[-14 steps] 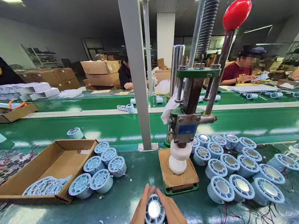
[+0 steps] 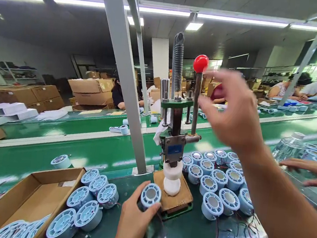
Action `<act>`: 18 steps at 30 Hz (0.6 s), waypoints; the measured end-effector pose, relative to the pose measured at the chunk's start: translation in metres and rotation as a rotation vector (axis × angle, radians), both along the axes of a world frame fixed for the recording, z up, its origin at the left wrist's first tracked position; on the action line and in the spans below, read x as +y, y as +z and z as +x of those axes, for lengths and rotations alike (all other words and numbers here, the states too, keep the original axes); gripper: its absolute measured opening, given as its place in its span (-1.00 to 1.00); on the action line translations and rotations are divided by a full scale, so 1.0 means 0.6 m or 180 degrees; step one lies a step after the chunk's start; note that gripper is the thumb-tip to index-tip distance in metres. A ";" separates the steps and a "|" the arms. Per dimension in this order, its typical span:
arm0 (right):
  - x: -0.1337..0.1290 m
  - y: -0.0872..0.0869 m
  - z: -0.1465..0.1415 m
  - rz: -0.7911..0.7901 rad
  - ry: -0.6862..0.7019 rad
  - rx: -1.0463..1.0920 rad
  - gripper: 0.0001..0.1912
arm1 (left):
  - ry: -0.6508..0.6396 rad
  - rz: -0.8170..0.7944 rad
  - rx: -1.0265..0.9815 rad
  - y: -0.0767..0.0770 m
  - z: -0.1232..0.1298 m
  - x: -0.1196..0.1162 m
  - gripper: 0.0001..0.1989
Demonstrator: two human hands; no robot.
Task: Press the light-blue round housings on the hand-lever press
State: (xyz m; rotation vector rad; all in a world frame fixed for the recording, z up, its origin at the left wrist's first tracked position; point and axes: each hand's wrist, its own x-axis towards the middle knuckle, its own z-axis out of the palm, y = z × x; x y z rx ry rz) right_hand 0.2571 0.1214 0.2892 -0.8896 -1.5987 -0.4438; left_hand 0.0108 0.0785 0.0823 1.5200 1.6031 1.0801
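A round light-blue housing with a silver centre is held in my left hand, thumb and fingers around its sides, just left of the press base. My right hand is raised beside the press lever's red knob, fingers apart and somewhat blurred, with nothing in it. The green hand press stands upright at the centre. Its white round pusher sits over a white lower block on a cardboard-topped base.
Finished-looking blue housings stand in rows on the right, wires trailing. More housings stand beside a cardboard box on the left. Another person's hand reaches in at the right, near a clear plastic bottle.
The housing moved up beside the press base in my left hand. My right hand left it and rose toward the red knob. The view shifted, and another person's hand appeared at the right.
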 end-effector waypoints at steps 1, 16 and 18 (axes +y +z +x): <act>0.037 0.045 0.008 0.0114 -0.0055 0.0252 -0.59 | -0.0140 0.0094 -0.0127 0.013 0.011 0.018 -0.40; 0.098 0.089 0.014 -0.0640 0.1605 0.1486 -0.71 | -0.0956 0.0347 -0.0654 -0.038 0.093 0.084 -0.37; 0.020 0.019 0.034 -0.0333 0.1553 0.1330 -0.70 | -0.0894 0.0373 -0.0646 -0.041 0.096 0.079 -0.30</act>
